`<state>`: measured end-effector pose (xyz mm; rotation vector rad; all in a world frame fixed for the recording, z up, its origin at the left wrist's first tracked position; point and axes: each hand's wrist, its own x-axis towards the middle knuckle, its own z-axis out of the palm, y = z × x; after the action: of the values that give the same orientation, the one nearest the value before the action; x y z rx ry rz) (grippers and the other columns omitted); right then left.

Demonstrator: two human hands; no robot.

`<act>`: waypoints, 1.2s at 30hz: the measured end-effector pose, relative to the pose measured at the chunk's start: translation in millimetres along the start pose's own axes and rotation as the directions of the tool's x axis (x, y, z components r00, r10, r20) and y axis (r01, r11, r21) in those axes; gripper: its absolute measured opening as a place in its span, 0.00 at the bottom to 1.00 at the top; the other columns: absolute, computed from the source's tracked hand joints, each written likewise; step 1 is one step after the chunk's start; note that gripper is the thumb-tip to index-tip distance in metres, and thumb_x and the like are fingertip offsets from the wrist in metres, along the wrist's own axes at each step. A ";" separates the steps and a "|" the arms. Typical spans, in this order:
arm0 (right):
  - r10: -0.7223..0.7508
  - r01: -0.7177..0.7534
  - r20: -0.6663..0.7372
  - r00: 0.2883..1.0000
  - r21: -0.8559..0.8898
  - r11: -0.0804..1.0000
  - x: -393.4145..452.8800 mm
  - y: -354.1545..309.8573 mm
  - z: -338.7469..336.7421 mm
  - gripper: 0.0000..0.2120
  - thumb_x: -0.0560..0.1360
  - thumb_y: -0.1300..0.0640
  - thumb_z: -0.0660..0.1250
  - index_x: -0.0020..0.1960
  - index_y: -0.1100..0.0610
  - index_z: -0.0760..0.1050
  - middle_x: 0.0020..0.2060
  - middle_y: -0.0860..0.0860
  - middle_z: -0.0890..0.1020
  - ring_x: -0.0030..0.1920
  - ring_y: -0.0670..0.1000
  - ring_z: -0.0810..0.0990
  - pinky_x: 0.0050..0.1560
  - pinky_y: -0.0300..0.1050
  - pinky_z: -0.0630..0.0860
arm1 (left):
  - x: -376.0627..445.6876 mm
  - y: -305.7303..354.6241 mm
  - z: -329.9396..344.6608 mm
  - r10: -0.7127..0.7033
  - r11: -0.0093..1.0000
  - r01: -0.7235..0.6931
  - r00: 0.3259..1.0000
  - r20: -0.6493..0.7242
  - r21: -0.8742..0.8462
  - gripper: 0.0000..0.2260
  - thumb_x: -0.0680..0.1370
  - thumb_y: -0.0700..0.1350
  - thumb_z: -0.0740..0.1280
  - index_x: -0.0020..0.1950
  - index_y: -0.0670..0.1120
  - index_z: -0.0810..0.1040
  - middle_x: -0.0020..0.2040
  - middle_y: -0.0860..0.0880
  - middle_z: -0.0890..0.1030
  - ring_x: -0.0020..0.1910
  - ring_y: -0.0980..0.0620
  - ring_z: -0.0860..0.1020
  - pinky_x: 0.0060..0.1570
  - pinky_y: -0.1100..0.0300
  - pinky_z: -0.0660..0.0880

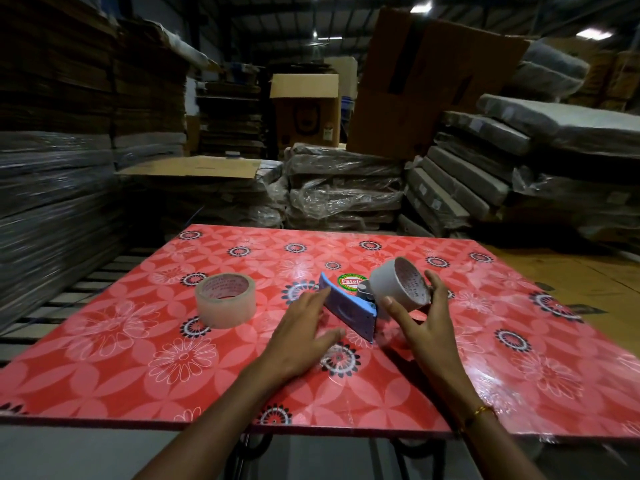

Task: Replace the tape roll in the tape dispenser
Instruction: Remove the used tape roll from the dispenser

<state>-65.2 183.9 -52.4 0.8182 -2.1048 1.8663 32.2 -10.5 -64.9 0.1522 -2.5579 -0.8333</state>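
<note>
The empty tape core (pixel 401 284) is gripped by the right hand (pixel 420 320) for removal from the blue tape dispenser (pixel 349 311), which is steadied by the open, flat left hand (pixel 304 336). The full tape roll (pixel 225 299), at 9 o'clock, is to be fitted next.

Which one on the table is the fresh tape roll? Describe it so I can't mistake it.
On the red flowered table, look left of the blue tape dispenser that the left hand rests against. The fresh tape roll lies flat there, alone and untouched. Unlike the bare white core at the right hand, it is thick with translucent beige tape.
</note>
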 end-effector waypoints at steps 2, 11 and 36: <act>-0.019 0.019 -0.008 1.000 -0.028 0.999 0.5 -0.2 1.0 0.38 0.73 0.53 0.75 0.77 0.51 0.59 0.67 0.43 0.71 0.63 0.42 0.75 0.49 0.19 0.70 | 3.9 10.3 8.7 -0.018 1.000 0.018 1.000 -0.003 0.010 0.41 0.73 0.63 0.68 0.80 0.55 0.51 0.76 0.48 0.62 0.74 0.48 0.62 0.72 0.48 0.63; -0.035 0.035 -0.057 0.998 -0.006 0.999 1.4 1.5 0.0 0.39 0.70 0.45 0.73 0.76 0.49 0.61 0.68 0.41 0.70 0.69 0.43 0.71 0.70 0.48 0.71 | 28.2 24.0 31.8 -0.035 0.990 0.036 0.999 -0.014 0.138 0.32 0.69 0.70 0.63 0.71 0.63 0.62 0.70 0.50 0.67 0.68 0.44 0.70 0.63 0.47 0.72; -0.009 0.005 0.206 0.979 0.018 1.000 -6.9 -3.1 2.8 0.43 0.67 0.41 0.77 0.76 0.38 0.58 0.57 0.48 0.80 0.49 0.43 0.84 0.46 0.47 0.84 | -8.3 25.0 -8.9 0.121 0.963 -0.164 0.972 -0.202 -0.212 0.27 0.75 0.52 0.71 0.73 0.56 0.68 0.70 0.60 0.73 0.67 0.64 0.71 0.65 0.66 0.69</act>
<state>-57.3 182.9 -53.7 1.0635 -2.2028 1.8708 44.3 7.0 -47.1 -0.0248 -2.2495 -0.9976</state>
